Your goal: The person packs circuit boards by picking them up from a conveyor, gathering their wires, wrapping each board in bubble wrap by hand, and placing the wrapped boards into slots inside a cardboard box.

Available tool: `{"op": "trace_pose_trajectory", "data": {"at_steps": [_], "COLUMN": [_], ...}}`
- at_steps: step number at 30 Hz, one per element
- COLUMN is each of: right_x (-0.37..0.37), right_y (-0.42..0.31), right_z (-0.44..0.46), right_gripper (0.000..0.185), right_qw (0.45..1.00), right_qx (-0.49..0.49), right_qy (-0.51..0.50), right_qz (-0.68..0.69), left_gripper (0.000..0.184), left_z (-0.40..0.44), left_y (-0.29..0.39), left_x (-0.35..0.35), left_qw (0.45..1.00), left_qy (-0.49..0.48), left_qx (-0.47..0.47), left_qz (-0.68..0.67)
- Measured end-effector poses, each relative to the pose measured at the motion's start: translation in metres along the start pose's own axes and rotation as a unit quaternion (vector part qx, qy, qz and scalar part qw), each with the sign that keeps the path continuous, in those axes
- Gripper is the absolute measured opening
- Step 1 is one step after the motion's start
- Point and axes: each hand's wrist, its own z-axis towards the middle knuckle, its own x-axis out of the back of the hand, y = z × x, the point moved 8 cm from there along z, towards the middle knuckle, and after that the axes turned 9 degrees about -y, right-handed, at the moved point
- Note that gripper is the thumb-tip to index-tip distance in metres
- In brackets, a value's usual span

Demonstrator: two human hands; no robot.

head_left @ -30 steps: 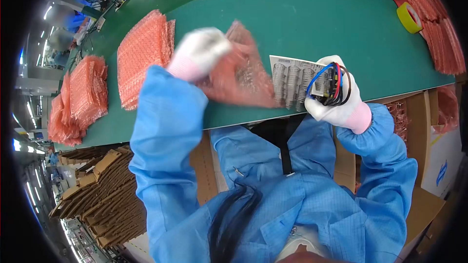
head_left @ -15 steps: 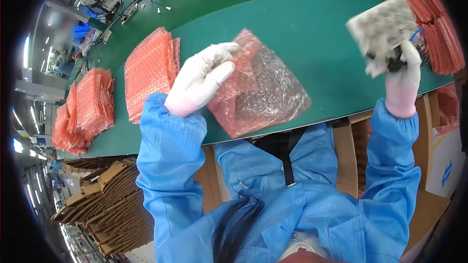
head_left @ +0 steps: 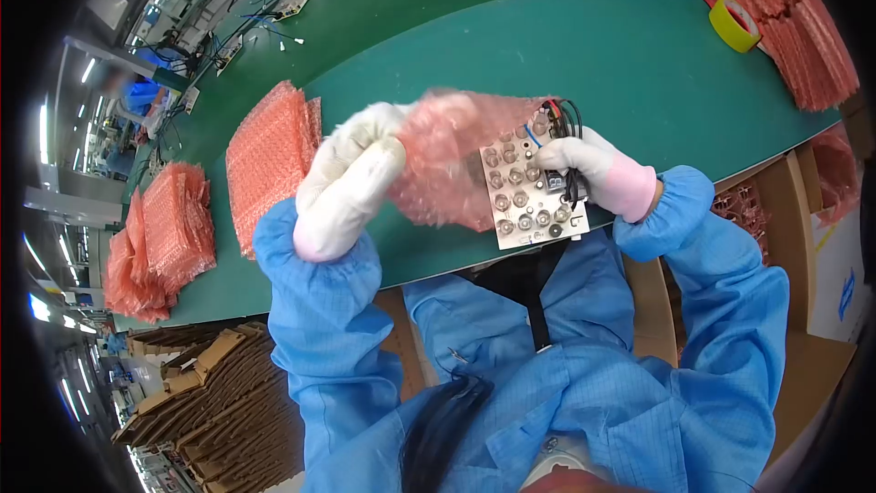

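My left hand (head_left: pixel 351 178), in a white glove, is closed on the edge of a pink bubble-wrap bag (head_left: pixel 447 169). The bag is lifted over the green table mat and looks partly see-through. From the right, my gloved right hand (head_left: pixel 598 169) grips a white circuit board (head_left: pixel 511 224) with rows of clear round domes. Black, red and blue wires (head_left: pixel 575 123) are bunched near its thumb. The board's left edge overlaps the bag's right side; whether any of it is inside, I cannot tell.
Pink bubble bags are stacked left of my left hand (head_left: pixel 274 164) and farther left (head_left: pixel 178 228). At the far right lies another stack (head_left: pixel 803 36) beside a yellow tape roll (head_left: pixel 733 24). Folded cardboard (head_left: pixel 228 402) stands below left. Boards with wires (head_left: pixel 292 5) lie at the back.
My right hand has brought the board from the far right to the middle, beside the bag. My left hand has closed on the bag and raised it. The yellow tape roll now shows.
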Motion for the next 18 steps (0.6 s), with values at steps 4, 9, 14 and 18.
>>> {"op": "trace_pose_trajectory", "data": {"at_steps": [4,9,14,18], "right_x": [-0.015,-0.053,-0.037,-0.004], "right_y": [-0.010,-0.025,-0.051,-0.051], "right_z": [-0.007,-0.006,-0.023,-0.031], "right_gripper": [0.051,0.067,0.065,0.064], "right_qw": [0.954,0.813,0.852,0.938], "right_qx": [-0.008,0.286,0.324,0.261], "right_qy": [0.070,-0.070,-0.025,0.043], "right_qz": [-0.292,-0.502,-0.410,-0.225], "left_gripper": [0.018,0.016,0.049,0.061], "left_z": [0.008,0.023,-0.007,-0.011], "left_y": [-0.003,-0.005,0.016,0.033], "left_x": [-0.018,-0.069,-0.104,-0.049], "left_qw": [0.997,0.911,0.871,0.818], "left_qy": [-0.023,-0.152,-0.204,0.010], "left_qx": [-0.012,-0.166,-0.119,-0.169], "left_qz": [0.069,0.346,0.430,0.549]}}
